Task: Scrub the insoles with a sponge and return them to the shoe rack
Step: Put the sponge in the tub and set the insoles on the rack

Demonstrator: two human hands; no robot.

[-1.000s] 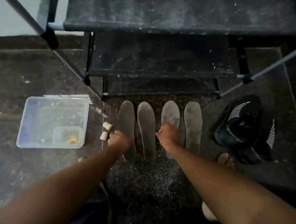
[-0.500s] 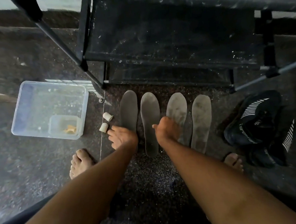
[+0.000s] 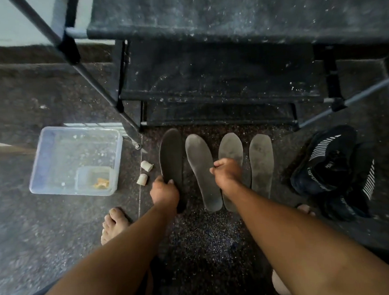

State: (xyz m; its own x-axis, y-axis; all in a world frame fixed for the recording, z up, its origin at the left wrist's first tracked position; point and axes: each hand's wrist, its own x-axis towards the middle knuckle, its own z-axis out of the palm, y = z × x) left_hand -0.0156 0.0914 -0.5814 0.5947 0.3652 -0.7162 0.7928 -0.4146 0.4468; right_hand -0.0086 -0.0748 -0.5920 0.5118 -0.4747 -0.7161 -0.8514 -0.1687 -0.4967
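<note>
Four insoles lie side by side on the speckled dark floor (image 3: 206,249), toes pointing toward twelve o'clock, just in front of the shoe rack (image 3: 219,82) whose dusty black shelves fill the upper middle of the view. The darkest insole (image 3: 171,153) sits at the nine o'clock end of the row. The left hand (image 3: 164,192) grips its heel end, fingers curled over the edge, so that grip is closed around the insole. Just beside it at three o'clock lies the second insole (image 3: 198,156), pale grey and flat on the floor. The right hand (image 3: 227,175) is over the third insole (image 3: 231,145), fingers curled with the thumb toward nine o'clock; whether this grip actually pinches the insole or only rests on it I cannot tell. The fourth insole (image 3: 261,159) lies at the three o'clock end, untouched.

At nine o'clock from the row, well apart, stands a clear plastic tub (image 3: 53,156) with a smaller clear container (image 3: 93,178) in its corner, something orange-yellow inside that. Two small pale cylinders (image 3: 145,173) lie between the tub and the dark insole. At three o'clock, a pair of black sneakers (image 3: 331,164) with white stripes sit piled together. A bare foot (image 3: 114,223) shows at seven o'clock from the left hand.
</note>
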